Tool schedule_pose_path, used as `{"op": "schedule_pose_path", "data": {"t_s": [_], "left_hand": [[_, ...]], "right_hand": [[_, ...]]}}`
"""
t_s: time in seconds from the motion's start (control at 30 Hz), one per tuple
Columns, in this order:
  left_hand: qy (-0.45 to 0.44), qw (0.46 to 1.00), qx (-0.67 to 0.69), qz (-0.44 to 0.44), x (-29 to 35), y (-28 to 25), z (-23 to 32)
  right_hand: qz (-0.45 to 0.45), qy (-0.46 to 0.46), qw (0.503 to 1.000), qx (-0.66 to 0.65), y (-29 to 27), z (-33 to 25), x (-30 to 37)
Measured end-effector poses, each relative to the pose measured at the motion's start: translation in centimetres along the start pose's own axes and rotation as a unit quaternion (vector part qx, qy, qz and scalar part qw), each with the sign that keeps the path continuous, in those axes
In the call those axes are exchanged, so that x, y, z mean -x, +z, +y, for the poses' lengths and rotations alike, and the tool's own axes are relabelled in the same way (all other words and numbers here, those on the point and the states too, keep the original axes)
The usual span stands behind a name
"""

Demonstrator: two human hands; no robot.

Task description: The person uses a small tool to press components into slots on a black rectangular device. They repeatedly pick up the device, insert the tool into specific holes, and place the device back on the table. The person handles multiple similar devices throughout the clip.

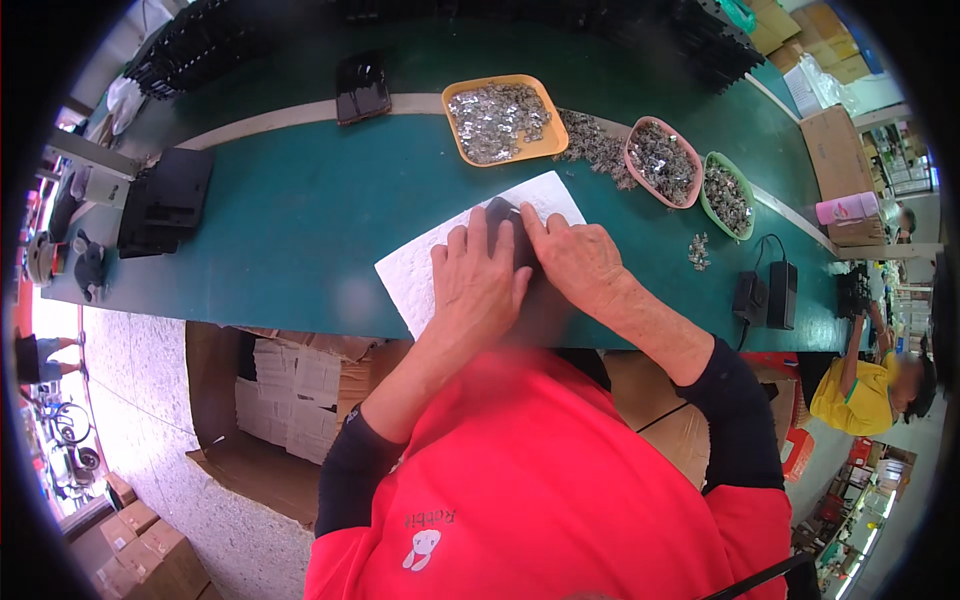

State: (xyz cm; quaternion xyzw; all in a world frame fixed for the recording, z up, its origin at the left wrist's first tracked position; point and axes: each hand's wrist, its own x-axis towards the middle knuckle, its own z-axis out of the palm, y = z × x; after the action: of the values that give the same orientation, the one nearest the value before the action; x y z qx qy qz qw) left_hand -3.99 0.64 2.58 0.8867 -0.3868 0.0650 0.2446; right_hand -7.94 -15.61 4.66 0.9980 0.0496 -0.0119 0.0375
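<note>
Red shirt (pixel 580 480) is filling the lower middle of the frame, closest to the lens. Left hand (pixel 474 282) is lying flattish, fingers stretching up over a dark piece (pixel 541 302); right hand (pixel 582 262) is poking its index finger at the top end, other fingers curling in. Can't tell if either's actually gripping. Piece is sitting mid-frame on a white foam sheet (pixel 405 272), long axis running roughly up-down, top leaning a bit left, lower part blurring out. Further out, a yellow tray (pixel 557 138) of metal bits is sitting upper centre.
</note>
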Motion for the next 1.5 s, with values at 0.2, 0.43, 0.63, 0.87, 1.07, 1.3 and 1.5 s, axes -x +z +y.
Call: {"op": "schedule_pose_path", "data": {"t_s": [0.2, 0.43, 0.63, 0.87, 1.07, 1.3, 1.5], "left_hand": [[-0.068, 0.997, 0.022, -0.001, -0.1, -0.7, 0.1], [-0.087, 0.989, 0.103, 0.055, 1.0, 0.3, -0.4], [-0.071, 0.988, 0.127, 0.058, 1.5, 0.5, -1.0], [-0.075, 0.988, 0.127, 0.055, 1.5, 0.7, -0.9], [-0.068, 0.991, 0.101, 0.053, 1.4, 0.7, -0.8], [-0.053, 0.994, 0.076, 0.056, 1.3, 0.6, -0.8], [-0.054, 0.994, 0.075, 0.054, 1.2, 0.6, -0.8]], "right_hand": [[0.014, 0.038, 0.989, -0.141, -0.5, 0.2, 0.1], [-0.001, 0.041, 0.986, -0.16, -1.8, -2.1, 0.6], [0.008, 0.032, 0.994, -0.109, -1.0, -3.0, 0.6], [-0.019, 0.053, 0.996, -0.072, -0.9, -3.5, 0.6], [-0.026, 0.061, 0.996, -0.054, -0.9, -4.1, 0.5], [-0.02, 0.039, 0.998, -0.047, -0.7, -3.6, 0.7], [-0.015, 0.04, 0.998, -0.048, -0.4, -3.7, 0.8]]}}
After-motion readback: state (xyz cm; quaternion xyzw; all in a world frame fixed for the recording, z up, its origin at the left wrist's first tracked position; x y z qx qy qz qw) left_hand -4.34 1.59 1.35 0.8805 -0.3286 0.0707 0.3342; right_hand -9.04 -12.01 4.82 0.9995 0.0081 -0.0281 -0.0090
